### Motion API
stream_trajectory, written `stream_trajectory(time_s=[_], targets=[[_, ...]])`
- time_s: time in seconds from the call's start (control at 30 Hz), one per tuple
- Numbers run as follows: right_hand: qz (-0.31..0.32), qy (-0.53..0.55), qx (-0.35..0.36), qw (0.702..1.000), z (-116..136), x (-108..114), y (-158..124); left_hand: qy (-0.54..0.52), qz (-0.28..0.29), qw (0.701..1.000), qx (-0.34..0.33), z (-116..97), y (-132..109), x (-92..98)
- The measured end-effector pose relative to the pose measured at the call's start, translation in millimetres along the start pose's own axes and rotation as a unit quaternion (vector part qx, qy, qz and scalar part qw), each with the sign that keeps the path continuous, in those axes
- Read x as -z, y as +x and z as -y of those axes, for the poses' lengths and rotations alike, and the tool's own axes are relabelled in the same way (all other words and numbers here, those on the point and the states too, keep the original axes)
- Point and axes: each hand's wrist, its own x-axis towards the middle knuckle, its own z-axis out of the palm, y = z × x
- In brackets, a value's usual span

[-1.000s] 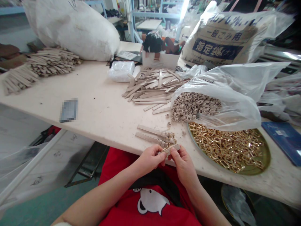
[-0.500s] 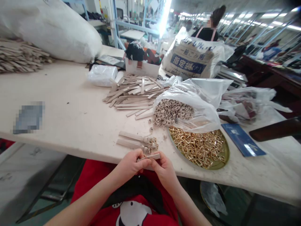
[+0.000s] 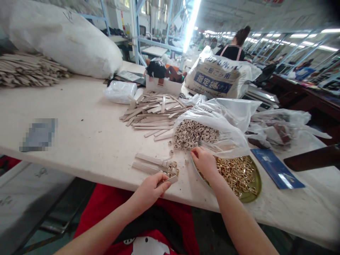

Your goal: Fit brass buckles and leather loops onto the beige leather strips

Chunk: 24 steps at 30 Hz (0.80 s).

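Observation:
My left hand [image 3: 154,186] is closed round a short beige strap [image 3: 172,180] at the table's front edge, and the strap's end sticks out to the right. My right hand [image 3: 204,161] reaches over the left rim of a round tray of gold buckles [image 3: 236,175]. Its fingers are curled together beside a heap of small beige loops [image 3: 196,132] in a clear plastic bag [image 3: 225,113]; whatever is between the fingertips is hidden. Just beyond my left hand lie two straps fitted with gold buckles [image 3: 152,161], side by side.
A pile of loose beige straps [image 3: 154,109] spreads behind the loops. A blue packet [image 3: 277,168] lies right of the tray. Plastic-wrapped items [image 3: 120,92], a large white sack [image 3: 79,42] and a printed sack [image 3: 217,76] stand farther back, where a person [image 3: 233,51] is also seen.
My right hand has let go of the strap and moved right and forward to the loops and tray. My left hand keeps the strap near the same spot. The view has tilted slightly up.

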Motion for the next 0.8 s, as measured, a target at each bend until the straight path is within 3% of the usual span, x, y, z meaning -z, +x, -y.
stream_trajectory(time_s=[0.13,0.23,0.33,0.37,0.4,0.47,0.53,0.57,0.63,0.8], targets=[[0.083,-0.008,-0.029,0.996,19,-11,0,0.001,-0.014,1.000,0.001,4,-2,2.6],[0.088,0.020,-0.036,0.995,20,-15,-8,0.000,-0.029,1.000,0.000,5,-3,4.5],[0.096,0.176,-0.053,0.978,21,-11,-20,-0.010,-0.044,0.999,-0.003,3,-1,5.0],[0.106,0.284,-0.072,0.950,24,-8,-25,-0.014,-0.052,0.999,-0.007,1,0,5.0],[0.118,0.404,-0.098,0.902,28,-6,-31,-0.021,-0.061,0.998,-0.012,-2,2,5.2],[0.145,0.606,-0.152,0.767,41,-3,-43,-0.039,-0.083,0.996,-0.023,-7,4,5.8],[0.169,0.702,-0.188,0.666,55,-4,-53,-0.059,-0.098,0.993,-0.029,-10,5,6.7],[0.179,0.726,-0.199,0.634,62,-5,-57,-0.068,-0.100,0.992,-0.028,-10,6,7.3],[0.187,0.745,-0.205,0.606,73,-10,-63,-0.086,-0.096,0.991,-0.020,-8,5,8.4],[0.172,0.726,-0.218,0.629,83,-23,-69,-0.079,-0.106,0.991,-0.006,1,2,9.0]])
